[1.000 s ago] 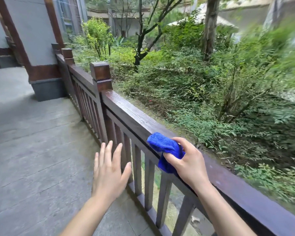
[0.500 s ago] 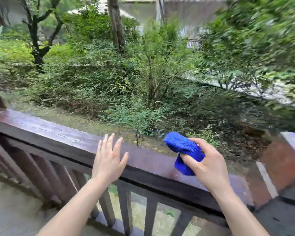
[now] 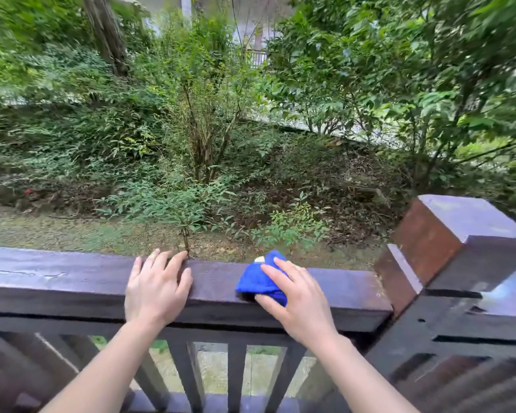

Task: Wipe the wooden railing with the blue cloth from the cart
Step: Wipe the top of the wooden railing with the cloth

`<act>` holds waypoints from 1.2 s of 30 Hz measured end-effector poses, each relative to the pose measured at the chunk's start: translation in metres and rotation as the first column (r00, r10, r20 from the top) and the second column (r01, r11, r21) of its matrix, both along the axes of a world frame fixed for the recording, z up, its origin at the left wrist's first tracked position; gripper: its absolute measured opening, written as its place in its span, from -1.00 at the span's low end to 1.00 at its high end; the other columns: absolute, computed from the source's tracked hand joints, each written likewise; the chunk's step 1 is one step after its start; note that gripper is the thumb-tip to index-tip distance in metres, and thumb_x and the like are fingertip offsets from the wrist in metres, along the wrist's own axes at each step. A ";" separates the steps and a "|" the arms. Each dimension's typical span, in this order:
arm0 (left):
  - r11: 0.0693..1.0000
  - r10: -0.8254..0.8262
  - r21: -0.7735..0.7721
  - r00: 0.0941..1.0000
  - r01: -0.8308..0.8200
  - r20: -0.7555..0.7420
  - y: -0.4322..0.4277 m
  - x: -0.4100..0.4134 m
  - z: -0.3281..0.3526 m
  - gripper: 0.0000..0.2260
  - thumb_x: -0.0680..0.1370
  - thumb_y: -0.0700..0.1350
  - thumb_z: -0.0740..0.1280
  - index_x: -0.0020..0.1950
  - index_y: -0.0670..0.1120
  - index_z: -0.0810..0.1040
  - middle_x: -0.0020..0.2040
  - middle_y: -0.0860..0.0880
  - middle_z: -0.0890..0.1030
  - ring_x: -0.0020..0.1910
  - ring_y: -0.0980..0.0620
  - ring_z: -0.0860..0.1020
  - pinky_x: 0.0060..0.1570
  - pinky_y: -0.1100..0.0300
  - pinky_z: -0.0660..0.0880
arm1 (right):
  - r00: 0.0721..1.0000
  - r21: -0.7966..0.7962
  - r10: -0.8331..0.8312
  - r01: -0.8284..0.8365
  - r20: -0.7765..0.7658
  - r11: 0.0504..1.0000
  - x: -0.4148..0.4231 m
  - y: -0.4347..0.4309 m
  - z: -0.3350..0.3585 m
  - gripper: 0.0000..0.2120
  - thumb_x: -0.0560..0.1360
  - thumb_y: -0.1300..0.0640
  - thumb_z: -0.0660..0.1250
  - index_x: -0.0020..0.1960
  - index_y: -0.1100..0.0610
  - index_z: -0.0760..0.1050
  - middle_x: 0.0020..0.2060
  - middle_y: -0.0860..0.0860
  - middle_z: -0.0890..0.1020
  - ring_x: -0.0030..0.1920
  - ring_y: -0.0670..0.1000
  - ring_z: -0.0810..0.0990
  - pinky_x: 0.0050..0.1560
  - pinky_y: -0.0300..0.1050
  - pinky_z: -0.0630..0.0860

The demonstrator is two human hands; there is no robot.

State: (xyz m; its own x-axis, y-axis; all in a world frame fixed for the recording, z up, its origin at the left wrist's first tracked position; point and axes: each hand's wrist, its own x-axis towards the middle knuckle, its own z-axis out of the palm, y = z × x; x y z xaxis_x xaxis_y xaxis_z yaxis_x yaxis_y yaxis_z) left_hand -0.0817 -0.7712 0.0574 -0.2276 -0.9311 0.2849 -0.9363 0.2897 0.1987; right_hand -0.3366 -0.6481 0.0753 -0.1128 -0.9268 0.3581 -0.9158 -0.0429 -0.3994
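Observation:
The dark wooden railing [image 3: 57,278] runs across the lower part of the view, its top rail wet and glossy. A bunched blue cloth [image 3: 255,281] lies on the top rail right of centre. My right hand [image 3: 298,302] presses down on the cloth, thumb on the rail's near face and fingers over the top. My left hand [image 3: 154,289] rests flat on the top rail to the left of the cloth, fingers spread and holding nothing.
A square corner post [image 3: 447,236] stands at the right end of the rail, with another railing section [image 3: 459,338] running off to the right. Vertical balusters [image 3: 236,374] fill the space under the rail. Shrubs and trees [image 3: 203,138] grow beyond.
The view has swung right and now faces the rail square on. My left hand has come down onto the top rail. My right hand has lowered the cloth flat onto the rail.

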 end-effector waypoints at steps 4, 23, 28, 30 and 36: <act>1.000 0.001 -0.019 1.000 -0.002 -0.006 -0.001 0.002 -0.002 -0.43 0.55 0.20 -0.07 0.38 0.07 0.53 0.33 -0.02 0.58 0.46 -0.09 0.39 0.51 -0.15 0.16 | 0.995 -0.007 -0.089 0.089 -0.041 0.996 -0.039 0.020 -0.002 -0.67 0.30 0.09 0.39 0.07 0.03 0.54 0.11 -0.01 0.61 0.18 0.10 0.53 0.12 -0.05 0.49; 0.999 -0.007 0.032 0.998 0.005 0.061 0.004 0.004 0.009 -0.55 0.62 0.15 0.01 0.46 0.08 0.39 0.38 -0.03 0.46 0.49 -0.06 0.26 0.56 -0.08 0.01 | 0.992 0.056 -0.127 0.127 -0.013 0.990 0.044 -0.071 0.005 -0.65 0.49 0.01 0.33 0.27 -0.02 0.54 0.29 0.03 0.55 0.26 0.12 0.48 0.27 -0.07 0.37; 0.987 -0.162 -0.034 0.981 0.159 -0.104 0.003 0.019 0.008 -0.58 0.60 0.03 0.18 0.44 -0.03 0.45 0.42 -0.13 0.45 0.52 -0.11 0.28 0.58 -0.02 0.09 | 0.972 0.034 0.171 -0.168 -0.159 0.985 0.082 -0.054 -0.006 -0.54 0.31 0.07 0.54 0.20 -0.02 0.58 0.19 0.01 0.63 0.18 0.10 0.58 0.11 -0.01 0.54; 0.964 -0.208 -0.183 0.975 0.192 -0.074 0.001 0.040 0.003 -0.63 0.55 -0.01 0.22 0.31 -0.06 0.56 0.31 -0.19 0.54 0.38 -0.19 0.45 0.49 -0.09 0.30 | 0.987 0.043 0.095 -0.089 -0.132 0.995 0.076 -0.066 -0.001 -0.59 0.37 0.11 0.50 0.21 0.01 0.58 0.20 0.03 0.62 0.20 0.11 0.56 0.15 -0.03 0.50; 0.908 -0.060 -0.419 0.996 0.025 -0.071 -0.022 0.111 -0.023 -0.81 0.54 -0.05 0.28 0.01 -0.11 0.60 0.03 -0.15 0.58 0.07 -0.22 0.56 0.13 -0.08 0.49 | 0.969 0.020 0.185 -0.184 -0.162 0.983 0.142 -0.079 -0.010 -0.52 0.28 0.13 0.58 0.18 0.07 0.60 0.19 0.11 0.62 0.17 0.21 0.58 0.14 0.14 0.56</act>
